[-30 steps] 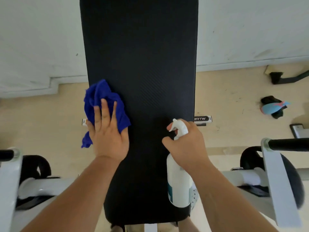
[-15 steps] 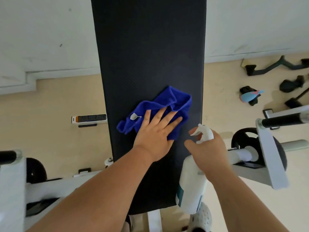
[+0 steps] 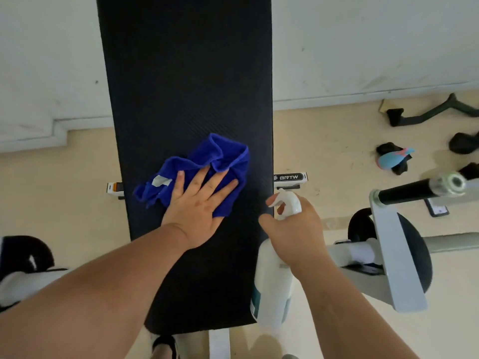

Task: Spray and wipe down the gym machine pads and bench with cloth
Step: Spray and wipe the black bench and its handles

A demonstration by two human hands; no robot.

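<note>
A long black bench pad (image 3: 186, 73) runs from the top of the view down to my feet. A crumpled blue cloth (image 3: 220, 159) lies on the pad's middle. My left hand (image 3: 199, 208) presses flat on the cloth, fingers spread. My right hand (image 3: 295, 234) grips the neck of a white spray bottle (image 3: 272, 288) at the pad's right edge, nozzle pointing left towards the pad.
A white rack upright and black barbell sleeve (image 3: 420, 189) with a weight plate stand at the right. Another white frame part (image 3: 23, 278) sits at the left. A curved handle (image 3: 435, 111) and small black and blue items (image 3: 392, 159) lie on the beige floor.
My left hand swept the blue cloth from the pad's left edge across to its middle-right. The right hand kept hold of the spray bottle by the right edge.
</note>
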